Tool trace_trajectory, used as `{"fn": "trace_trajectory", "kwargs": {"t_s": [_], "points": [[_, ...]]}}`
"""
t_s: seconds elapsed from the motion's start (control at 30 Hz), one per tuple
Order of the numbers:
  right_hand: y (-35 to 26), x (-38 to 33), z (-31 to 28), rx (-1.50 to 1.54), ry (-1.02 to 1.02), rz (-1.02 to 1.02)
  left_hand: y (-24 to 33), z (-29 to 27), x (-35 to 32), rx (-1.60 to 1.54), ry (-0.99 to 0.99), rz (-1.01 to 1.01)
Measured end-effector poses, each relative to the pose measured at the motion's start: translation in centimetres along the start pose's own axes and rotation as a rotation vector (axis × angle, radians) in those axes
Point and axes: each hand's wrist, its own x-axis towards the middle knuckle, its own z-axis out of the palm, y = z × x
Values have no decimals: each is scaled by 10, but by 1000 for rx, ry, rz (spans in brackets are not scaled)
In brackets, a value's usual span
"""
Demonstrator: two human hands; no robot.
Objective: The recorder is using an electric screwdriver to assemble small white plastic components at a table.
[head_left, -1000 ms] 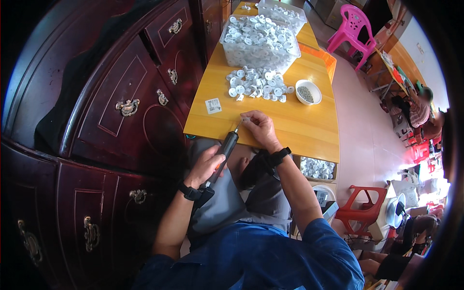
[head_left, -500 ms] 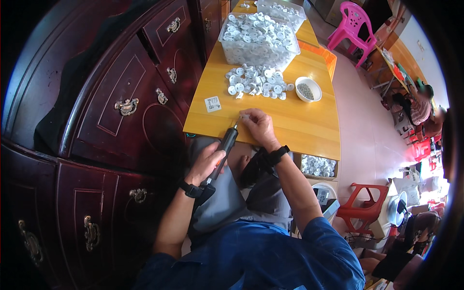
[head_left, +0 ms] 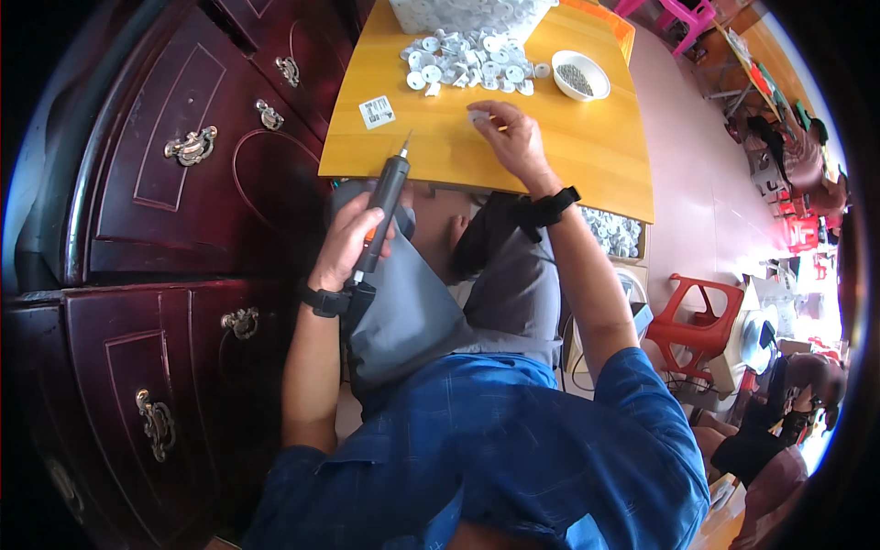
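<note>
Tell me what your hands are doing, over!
Left hand shut on electric screwdriver, tip aimed at the table. Right hand pinching a small white part on the tabletop. Nothing in between.

Black screwdriver (head_left: 380,206), yellow table (head_left: 587,151)

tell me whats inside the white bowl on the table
The white bowl holds a heap of small dark grey bits, likely screws; too small to tell for sure. The heap covers the bowl's bottom, so that cannot be seen.
</note>
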Motion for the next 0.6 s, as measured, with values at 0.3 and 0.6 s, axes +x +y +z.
{"fn": "trace_trajectory", "kwargs": {"t_s": [0.3, 0.6], "points": [[19, 0, -56, -311, 64, -38, -8, -33, -32, 125, 39, -50], [25, 6, -86, -702, -53, -82, -7, -41, -45, 92, 98, -62]]}}
